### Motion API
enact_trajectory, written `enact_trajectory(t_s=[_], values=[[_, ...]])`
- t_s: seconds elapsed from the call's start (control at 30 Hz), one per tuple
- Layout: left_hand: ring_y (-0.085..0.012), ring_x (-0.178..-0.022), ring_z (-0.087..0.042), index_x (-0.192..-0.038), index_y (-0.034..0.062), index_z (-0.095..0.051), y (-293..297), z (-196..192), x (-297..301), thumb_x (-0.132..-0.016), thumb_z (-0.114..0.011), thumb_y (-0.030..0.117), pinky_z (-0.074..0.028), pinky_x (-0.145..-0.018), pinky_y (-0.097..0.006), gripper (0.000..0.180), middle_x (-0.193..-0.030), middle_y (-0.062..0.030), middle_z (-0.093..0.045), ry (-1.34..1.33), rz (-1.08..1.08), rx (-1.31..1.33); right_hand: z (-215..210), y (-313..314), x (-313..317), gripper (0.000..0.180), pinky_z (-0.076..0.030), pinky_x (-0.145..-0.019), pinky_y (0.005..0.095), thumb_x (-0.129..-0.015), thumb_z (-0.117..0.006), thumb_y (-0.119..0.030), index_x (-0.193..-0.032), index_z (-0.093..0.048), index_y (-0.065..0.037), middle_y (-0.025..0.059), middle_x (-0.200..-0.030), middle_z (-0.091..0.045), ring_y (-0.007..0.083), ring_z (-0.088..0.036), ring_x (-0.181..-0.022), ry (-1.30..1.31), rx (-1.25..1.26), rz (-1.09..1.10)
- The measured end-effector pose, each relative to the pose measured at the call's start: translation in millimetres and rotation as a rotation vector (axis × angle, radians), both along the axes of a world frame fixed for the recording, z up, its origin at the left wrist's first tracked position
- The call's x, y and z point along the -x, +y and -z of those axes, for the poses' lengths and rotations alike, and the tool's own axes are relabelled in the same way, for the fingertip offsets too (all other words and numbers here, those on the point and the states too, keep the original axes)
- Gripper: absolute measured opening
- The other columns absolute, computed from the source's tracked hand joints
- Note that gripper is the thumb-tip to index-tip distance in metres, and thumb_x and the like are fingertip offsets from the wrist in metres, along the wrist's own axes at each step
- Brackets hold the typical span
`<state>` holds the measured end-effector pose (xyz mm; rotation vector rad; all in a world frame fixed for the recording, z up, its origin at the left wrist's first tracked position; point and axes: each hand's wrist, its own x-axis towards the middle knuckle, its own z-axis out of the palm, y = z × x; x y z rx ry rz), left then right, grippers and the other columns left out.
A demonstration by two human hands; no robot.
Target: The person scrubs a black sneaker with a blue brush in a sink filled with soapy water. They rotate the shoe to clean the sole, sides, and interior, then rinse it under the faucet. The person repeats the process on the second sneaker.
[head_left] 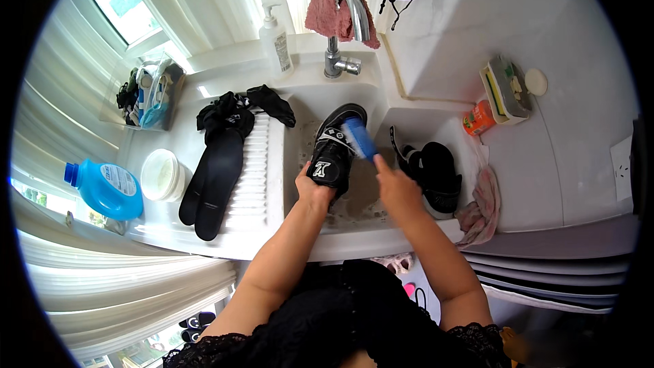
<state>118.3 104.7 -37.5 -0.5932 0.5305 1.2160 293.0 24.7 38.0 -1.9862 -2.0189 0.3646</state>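
A person stands at a white utility sink (381,235) under a window and leans over the basin. Their left hand (311,187) is clenched around the heel end of a black shoe (335,146) with white markings. The shoe is held tilted over the basin with its toe pointing towards the chrome tap (347,31). The right hand (397,187) has its grip closed on the handle of a blue scrub brush (359,138), and the bristle head is pressed against the shoe's upper. The brush looks blurred.

The shoe looks wet, and I judge it light but slick with soap. Its sole is stiff and its upper is soft and gives under pressure. The heel and sole edge seem the firmest places to take hold, as the left hand does. The brush looks rigid and light, and it is easily held by its handle.

A second black shoe (434,174) lies in the basin just right of the hands. Two black insoles (214,187) rest on the ribbed washboard at the left of the basin, with dark laces or socks (238,112) bunched above them. Further left on the tabletop are a white tub (162,175) and a blue detergent bottle (102,187) lying on its side. A pump bottle (276,41) stands beside the tap, and a pink cloth (330,10) is draped over the tap.
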Motion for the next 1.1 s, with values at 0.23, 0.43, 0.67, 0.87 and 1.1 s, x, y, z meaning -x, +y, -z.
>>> enact_trajectory(t_s=[0.23, 0.43, 0.67, 0.87, 1.1], values=[[-0.0364, -0.113, -0.054, -0.123, -0.0002, -0.052, -2, 10, -8, -0.092, -0.041, 0.026, -0.04, -0.102, -0.053, 0.042, -0.123, -0.0196, -0.057, 0.062, 0.031, 0.004, 9, -26, 4, 0.045, -0.048, -0.061, 0.0469, -0.092, -0.053, -0.023, -0.137, -0.047, -0.023, 0.0152, -0.076, -0.059, 0.0362, -0.061, -0.069, -0.016, -0.018, -0.125], [-0.0369, -0.119, -0.049, -0.126, 0.0039, -0.052, -2, -10, -17, -0.092, -0.049, 0.041, -0.031, -0.107, -0.054, 0.05, -0.128, -0.0174, -0.054, 0.092, 0.069, 0.075, 4, -22, -5, 0.044, -0.048, -0.063, 0.0465, -0.092, -0.051, -0.021, -0.136, -0.048, -0.021, 0.0159, -0.076, -0.059, 0.0354, -0.061, -0.072, 0.078, 0.067, -0.159], [-0.0374, -0.111, -0.054, -0.113, 0.0048, -0.057, 1, 15, -25, -0.084, -0.055, 0.018, -0.037, -0.102, -0.055, 0.032, -0.12, -0.0169, -0.057, 0.213, 0.189, 0.162, 39, -15, -16, 0.04, -0.049, -0.071, 0.0497, -0.094, -0.048, -0.027, -0.134, -0.049, -0.022, 0.0183, -0.086, -0.063, 0.038, -0.062, -0.08, 0.063, 0.189, -0.108], [-0.0392, -0.105, -0.058, -0.118, -0.0002, -0.051, 6, 39, -24, -0.083, -0.053, 0.011, -0.043, -0.098, -0.054, 0.037, -0.119, -0.0214, -0.057, 0.306, 0.22, 0.234, 28, 6, -20, 0.04, -0.048, -0.074, 0.0492, -0.095, -0.045, -0.026, -0.135, -0.047, -0.022, 0.0184, -0.092, -0.063, 0.0373, -0.062, -0.085, 0.068, 0.304, 0.021], [-0.0398, -0.11, -0.055, -0.121, -0.0023, -0.049, -1, 53, -34, -0.085, -0.052, 0.006, -0.04, -0.101, -0.054, 0.037, -0.122, -0.0211, -0.055, 0.305, 0.312, 0.242, 51, 29, -24, 0.038, -0.051, -0.072, 0.0485, -0.094, -0.047, -0.024, -0.132, -0.048, -0.021, 0.0179, -0.091, -0.063, 0.038, -0.064, -0.086, -0.126, 0.287, -0.021]])
